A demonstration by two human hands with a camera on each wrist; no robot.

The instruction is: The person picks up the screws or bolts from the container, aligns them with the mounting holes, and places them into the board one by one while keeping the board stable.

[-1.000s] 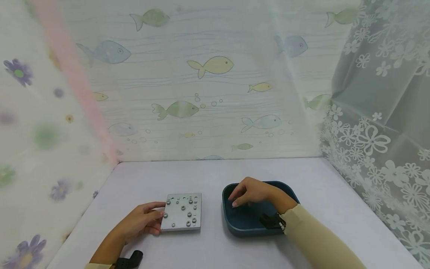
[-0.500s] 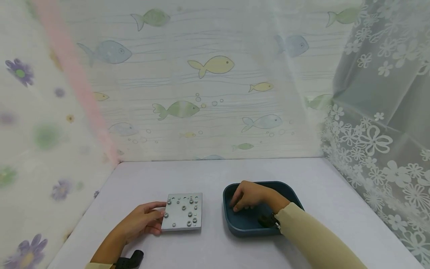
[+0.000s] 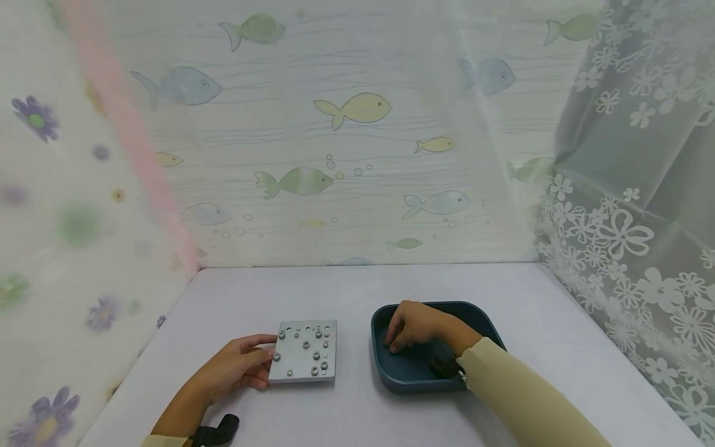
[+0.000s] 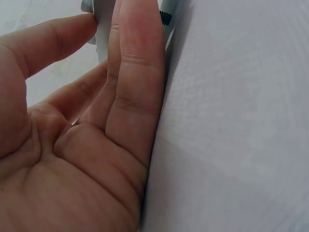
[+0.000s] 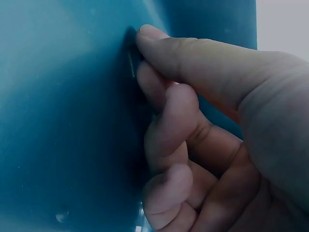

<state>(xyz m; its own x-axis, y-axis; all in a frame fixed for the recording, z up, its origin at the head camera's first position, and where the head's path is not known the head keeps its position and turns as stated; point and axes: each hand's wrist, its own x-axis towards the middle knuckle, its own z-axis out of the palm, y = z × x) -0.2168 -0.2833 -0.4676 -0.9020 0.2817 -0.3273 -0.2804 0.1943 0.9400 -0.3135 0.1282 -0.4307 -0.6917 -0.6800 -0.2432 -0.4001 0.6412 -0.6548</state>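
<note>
On the left of the table, my left hand (image 3: 237,367) holds a silver metal plate (image 3: 293,366) by its left edge, thumb at the top and fingers along the side. Several socket-head screws (image 3: 306,345) stand in the plate's holes. The left wrist view shows a dark screw thread (image 4: 165,18) poking out beneath the plate. Inside a dark blue tray (image 3: 410,386), my right hand (image 3: 419,324) reaches down with curled fingers. Its thumb and index finger pinch a small dark threaded screw (image 5: 131,63) against the tray floor; the screw's far part is hidden in shadow.
Both things lie on a white tabletop (image 3: 352,410), with a gap between plate and tray. A fish-print curtain (image 3: 357,211) hangs behind the table. Flowered cloth (image 3: 100,248) borders the left, lace (image 3: 625,261) the right.
My right hand has gone lower into the tray, its thumb and fingertips closing together near the floor. The left hand and the plate have stayed in place.
</note>
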